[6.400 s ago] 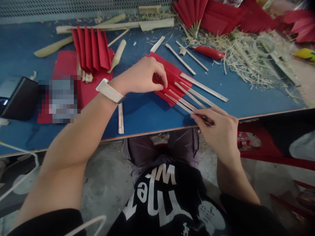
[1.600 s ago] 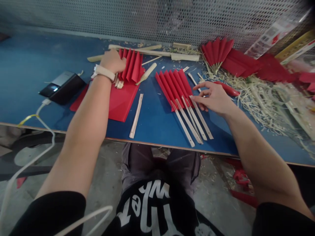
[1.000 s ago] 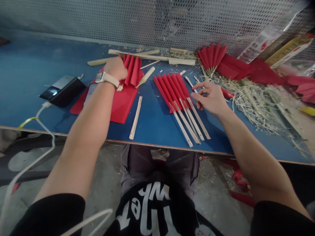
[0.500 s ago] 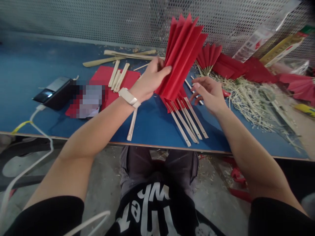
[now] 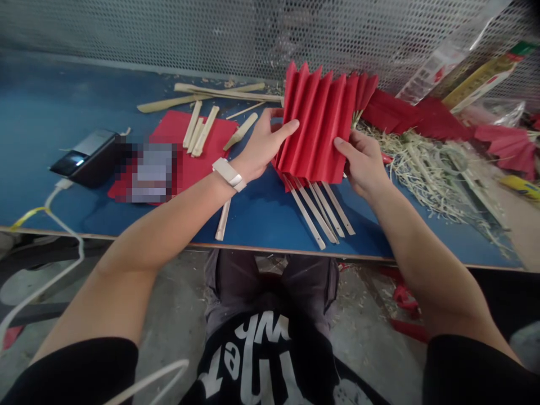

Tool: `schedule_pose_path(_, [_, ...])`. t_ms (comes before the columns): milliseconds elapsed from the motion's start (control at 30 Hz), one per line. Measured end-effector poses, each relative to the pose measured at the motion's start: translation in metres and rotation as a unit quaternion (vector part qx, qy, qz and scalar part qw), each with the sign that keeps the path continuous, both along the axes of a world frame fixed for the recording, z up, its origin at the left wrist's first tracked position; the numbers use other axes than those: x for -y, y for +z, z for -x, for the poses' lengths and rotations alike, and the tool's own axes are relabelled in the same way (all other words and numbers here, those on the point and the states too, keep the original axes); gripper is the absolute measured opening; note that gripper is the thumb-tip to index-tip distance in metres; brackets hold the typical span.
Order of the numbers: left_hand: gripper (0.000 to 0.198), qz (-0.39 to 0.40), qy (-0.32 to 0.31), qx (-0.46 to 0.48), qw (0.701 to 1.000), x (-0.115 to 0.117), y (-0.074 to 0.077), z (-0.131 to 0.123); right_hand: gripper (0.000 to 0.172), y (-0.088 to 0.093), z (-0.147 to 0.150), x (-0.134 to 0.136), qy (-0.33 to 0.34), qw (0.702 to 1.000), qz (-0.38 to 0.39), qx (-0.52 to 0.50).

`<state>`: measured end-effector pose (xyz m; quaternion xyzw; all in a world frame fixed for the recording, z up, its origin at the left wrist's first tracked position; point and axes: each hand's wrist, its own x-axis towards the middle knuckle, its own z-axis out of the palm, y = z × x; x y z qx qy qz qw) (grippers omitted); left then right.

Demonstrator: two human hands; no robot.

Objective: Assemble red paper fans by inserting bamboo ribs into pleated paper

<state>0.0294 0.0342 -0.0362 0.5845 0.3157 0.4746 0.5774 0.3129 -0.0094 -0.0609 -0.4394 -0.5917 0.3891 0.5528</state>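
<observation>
A red pleated paper [image 5: 316, 124] is held up between my two hands, its folds running top to bottom. My left hand [image 5: 270, 135] grips its left edge, thumb in front and fingers behind. At the lower right edge, my right hand [image 5: 363, 157] pinches the paper, thumb in front and the other fingers largely hidden. Below it, several pale wooden strips [image 5: 324, 216] stick out toward the table's front edge, their upper ends covered by the paper. Another red paper piece lies partly hidden under the held one.
Red sheets [image 5: 172, 126] with short bamboo pieces [image 5: 200, 132] and a blurred-out device lie left, near a black device [image 5: 84, 157] with a white cable [image 5: 80, 230]. Wood shavings [image 5: 426, 169], more red paper [image 5: 439, 118] and a bottle [image 5: 489, 76] are right. A mesh panel [image 5: 169, 34] stands behind.
My right hand has moved in and taken hold of the paper's right edge. The pleated paper has come down and turned upright, its folds now spread wider.
</observation>
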Motion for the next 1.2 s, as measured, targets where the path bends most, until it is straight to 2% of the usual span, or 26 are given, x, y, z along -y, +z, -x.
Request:
schedule_pose_path(133, [0.046, -0.014, 0.012, -0.077, 0.997, -0.010, 0.001, 0.007, 0.082, -0.009, -0.013, -0.011, -0.006, 1.000, 0.001, 0.004])
schedule_pose_path(300, [0.024, -0.004, -0.010, -0.177, 0.984, -0.012, 0.002, 0.007, 0.079, -0.024, -0.025, -0.022, -0.034, 0.999, 0.037, 0.011])
schedule_pose_path(467, [0.021, -0.011, -0.041, -0.247, 0.968, -0.011, 0.014, 0.017, 0.072, -0.025, -0.028, -0.026, -0.044, 0.997, 0.040, 0.039])
schedule_pose_path(600, [0.040, 0.002, -0.039, -0.308, 0.951, -0.006, 0.033, 0.027, 0.066, -0.022, -0.025, -0.024, -0.039, 0.995, 0.022, 0.086])
schedule_pose_path(733, [0.097, 0.048, -0.008, -0.366, 0.929, 0.004, 0.056, 0.031, 0.059, -0.019, -0.022, -0.021, -0.025, 0.990, -0.008, 0.135])
schedule_pose_path(800, [0.117, 0.073, 0.011, -0.398, 0.914, 0.008, 0.065, 0.030, 0.058, -0.019, -0.021, -0.021, -0.018, 0.988, -0.011, 0.150])
schedule_pose_path(867, [0.120, 0.083, 0.012, -0.417, 0.905, 0.011, 0.071, 0.030, 0.057, -0.019, -0.020, -0.022, -0.017, 0.987, -0.012, 0.158])
schedule_pose_path(967, [0.109, 0.096, -0.002, -0.421, 0.902, 0.017, 0.076, 0.029, 0.058, -0.020, -0.018, -0.024, -0.023, 0.988, -0.013, 0.155])
schedule_pose_path(1067, [0.110, 0.114, -0.012, -0.418, 0.901, 0.024, 0.083, 0.029, 0.058, -0.021, -0.017, -0.025, -0.026, 0.989, -0.007, 0.148])
schedule_pose_path(1200, [0.113, 0.134, -0.021, -0.430, 0.893, 0.026, 0.085, 0.030, 0.049, -0.020, -0.016, -0.026, -0.027, 0.991, 0.003, 0.134])
